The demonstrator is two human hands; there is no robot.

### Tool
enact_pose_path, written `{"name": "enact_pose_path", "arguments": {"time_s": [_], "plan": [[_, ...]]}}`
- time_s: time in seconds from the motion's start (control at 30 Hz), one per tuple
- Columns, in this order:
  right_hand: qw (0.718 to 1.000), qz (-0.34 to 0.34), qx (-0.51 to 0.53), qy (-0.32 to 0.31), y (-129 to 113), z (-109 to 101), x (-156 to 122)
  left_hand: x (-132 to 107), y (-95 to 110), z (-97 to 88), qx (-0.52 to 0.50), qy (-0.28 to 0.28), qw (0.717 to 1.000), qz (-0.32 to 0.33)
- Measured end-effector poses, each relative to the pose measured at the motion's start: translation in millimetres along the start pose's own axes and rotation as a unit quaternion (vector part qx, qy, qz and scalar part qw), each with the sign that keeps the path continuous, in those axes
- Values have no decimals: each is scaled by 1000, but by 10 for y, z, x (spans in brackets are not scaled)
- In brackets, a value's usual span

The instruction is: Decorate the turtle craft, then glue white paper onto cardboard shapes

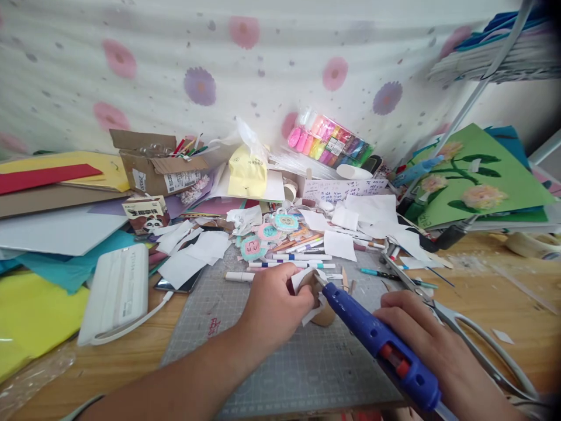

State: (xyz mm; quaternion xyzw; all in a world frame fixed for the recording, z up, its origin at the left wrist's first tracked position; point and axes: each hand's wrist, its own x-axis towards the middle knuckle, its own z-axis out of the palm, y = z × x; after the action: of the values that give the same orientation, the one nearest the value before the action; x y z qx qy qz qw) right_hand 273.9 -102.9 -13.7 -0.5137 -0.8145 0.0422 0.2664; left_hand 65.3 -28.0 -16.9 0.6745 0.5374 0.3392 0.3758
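Note:
My left hand pinches a small curved piece of brown cardboard with white paper on it, above the cutting mat. In my right hand is a blue hot glue gun with a red part in its side. Its nozzle points up and left and meets the paper-lined piece, though I cannot tell whether glue is coming out. The grey gridded cutting mat lies beneath both hands. Just beyond my left hand are several white markers. Large scissors lie right of my right hand.
Paper scraps and small decorated charms clutter the area behind the mat. A white power bank with a cable stands left. Farther back are a cardboard box and a case of coloured clay. Green card leans at right.

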Motion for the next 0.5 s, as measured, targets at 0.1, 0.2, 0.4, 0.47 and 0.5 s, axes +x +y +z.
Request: {"name": "enact_pose_path", "arguments": {"time_s": [0.1, 0.2, 0.4, 0.47, 0.5], "plan": [[1000, -5, 5, -9, -20, -22, 15, 2, -3, 6, 5, 4, 1000, -2], [1000, -11, 5, -16, -27, -41, 27, 1, -4, 8, 4, 4, 1000, 1], [999, -21, 22, -27, 16, -26, -26, 9, 65, -26, -24, 23, 999, -17], [999, -5, 29, -30, 47, -11, -58, 16, 75, -37, -46, 20, 998, -29], [999, 7, 29, -24, 64, -7, -69, 19, 72, -40, -58, 16, 998, -34]]}}
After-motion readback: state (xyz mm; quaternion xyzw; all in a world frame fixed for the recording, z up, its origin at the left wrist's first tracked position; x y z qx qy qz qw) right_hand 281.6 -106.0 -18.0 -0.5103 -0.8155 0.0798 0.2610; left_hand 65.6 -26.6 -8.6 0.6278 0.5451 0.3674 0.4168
